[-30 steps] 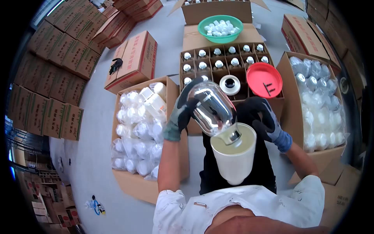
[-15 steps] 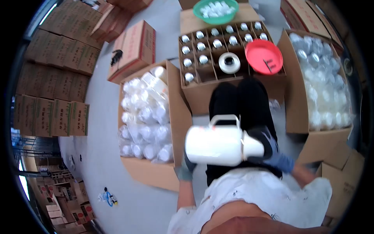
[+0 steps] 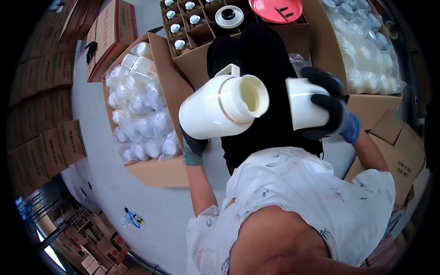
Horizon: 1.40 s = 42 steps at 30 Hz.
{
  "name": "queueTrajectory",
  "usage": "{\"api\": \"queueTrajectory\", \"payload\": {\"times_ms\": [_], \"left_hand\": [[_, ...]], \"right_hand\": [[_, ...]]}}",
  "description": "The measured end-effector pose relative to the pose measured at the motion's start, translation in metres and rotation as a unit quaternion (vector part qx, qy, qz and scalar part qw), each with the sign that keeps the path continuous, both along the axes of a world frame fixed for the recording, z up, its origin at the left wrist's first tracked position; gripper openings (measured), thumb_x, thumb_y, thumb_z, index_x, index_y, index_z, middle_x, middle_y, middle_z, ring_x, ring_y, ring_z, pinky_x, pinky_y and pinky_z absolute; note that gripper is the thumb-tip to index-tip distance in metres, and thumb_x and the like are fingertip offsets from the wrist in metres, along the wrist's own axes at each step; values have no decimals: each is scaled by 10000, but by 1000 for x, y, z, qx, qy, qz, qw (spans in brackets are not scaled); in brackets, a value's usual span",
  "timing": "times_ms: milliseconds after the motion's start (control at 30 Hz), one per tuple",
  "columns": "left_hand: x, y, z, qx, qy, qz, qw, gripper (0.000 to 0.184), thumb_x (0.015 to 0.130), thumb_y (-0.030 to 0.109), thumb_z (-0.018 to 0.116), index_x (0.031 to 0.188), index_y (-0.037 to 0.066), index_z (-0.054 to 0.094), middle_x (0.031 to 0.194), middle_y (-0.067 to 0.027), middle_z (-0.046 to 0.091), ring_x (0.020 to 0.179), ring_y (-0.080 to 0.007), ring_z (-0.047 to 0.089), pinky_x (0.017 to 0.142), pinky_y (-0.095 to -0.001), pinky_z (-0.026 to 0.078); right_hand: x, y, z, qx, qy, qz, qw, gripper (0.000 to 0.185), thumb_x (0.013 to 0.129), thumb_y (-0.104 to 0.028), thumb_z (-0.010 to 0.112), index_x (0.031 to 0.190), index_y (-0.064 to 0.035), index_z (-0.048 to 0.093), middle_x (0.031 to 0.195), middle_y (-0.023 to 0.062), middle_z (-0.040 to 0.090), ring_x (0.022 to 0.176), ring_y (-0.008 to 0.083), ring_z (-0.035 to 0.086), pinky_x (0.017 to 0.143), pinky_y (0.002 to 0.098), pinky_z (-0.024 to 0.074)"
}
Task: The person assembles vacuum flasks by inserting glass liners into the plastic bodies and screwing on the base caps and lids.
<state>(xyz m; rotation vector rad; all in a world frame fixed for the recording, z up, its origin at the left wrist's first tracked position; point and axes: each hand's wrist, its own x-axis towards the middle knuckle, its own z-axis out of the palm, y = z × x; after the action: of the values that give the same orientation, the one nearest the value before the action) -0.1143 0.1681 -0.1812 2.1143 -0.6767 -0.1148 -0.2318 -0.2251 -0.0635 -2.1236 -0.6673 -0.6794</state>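
Note:
My left hand [image 3: 194, 141], gloved, is wrapped round the underside of a white jug [image 3: 211, 110] with a handle, which lies tilted with its open mouth facing right. Its fingers are partly hidden behind the jug. To the right, my gloved right hand [image 3: 331, 106] grips a white cup [image 3: 306, 103], apart from the jug's mouth. Both things are above my lap. A round white part with a black centre [image 3: 228, 16] rests on the divided carton beyond my knees, beside a red dish [image 3: 277, 7] holding small dark pieces.
The divided carton [image 3: 197, 57] holds several silver-topped items. A carton of wrapped white parts [image 3: 137, 105] stands at left, another of wrapped clear and white parts [image 3: 366, 59] at right. Black gloves [image 3: 91, 51] lie on a closed box [image 3: 110, 34]. Stacked cartons [image 3: 50, 156] line the far left.
The silver liner held a second ago is out of sight. The jug has turned from lying level to showing its open mouth, and my right hand has moved right, away from it, with the cup.

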Motion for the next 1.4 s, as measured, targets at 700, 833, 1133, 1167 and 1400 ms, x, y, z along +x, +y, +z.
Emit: {"api": "queueTrajectory", "payload": {"times_ms": [700,833,1133,1167,1400], "left_hand": [[15,-24,-26,-7,-6,8,1000,496,765,146,714,1206,31,518,1190,-147,562,1120,-269,530,959,-393,421],[19,-23,-22,0,-2,3,1000,468,768,150,707,1184,30,529,1168,-149,570,1097,-271,539,943,-392,428],[34,-20,-15,14,-4,-27,1000,407,775,160,690,1134,27,553,1117,-153,587,1046,-275,561,908,-391,444],[34,-20,-16,14,-6,-27,1000,401,775,161,688,1129,27,556,1112,-153,589,1040,-275,563,904,-391,446],[37,-24,-13,10,-11,-32,999,356,780,169,675,1090,25,574,1072,-156,603,1000,-278,580,876,-390,458]], "right_hand": [[134,107,16,276,111,79,951,769,606,-273,854,1240,-4,512,1160,146,586,1052,256,585,937,351,452],[132,115,5,292,122,93,944,786,641,-302,846,1269,-12,471,1171,148,574,1070,264,578,959,346,446],[26,82,-81,-159,341,-11,926,1184,617,-512,794,1483,-51,129,1363,300,356,1273,429,379,1095,500,259],[11,89,-95,-251,322,9,913,1200,630,-502,788,1492,-63,79,1270,274,419,1182,405,451,1079,511,270],[23,31,-8,-45,246,22,968,929,628,-332,810,1418,-117,372,1239,216,436,1147,385,436,997,471,363]]}}
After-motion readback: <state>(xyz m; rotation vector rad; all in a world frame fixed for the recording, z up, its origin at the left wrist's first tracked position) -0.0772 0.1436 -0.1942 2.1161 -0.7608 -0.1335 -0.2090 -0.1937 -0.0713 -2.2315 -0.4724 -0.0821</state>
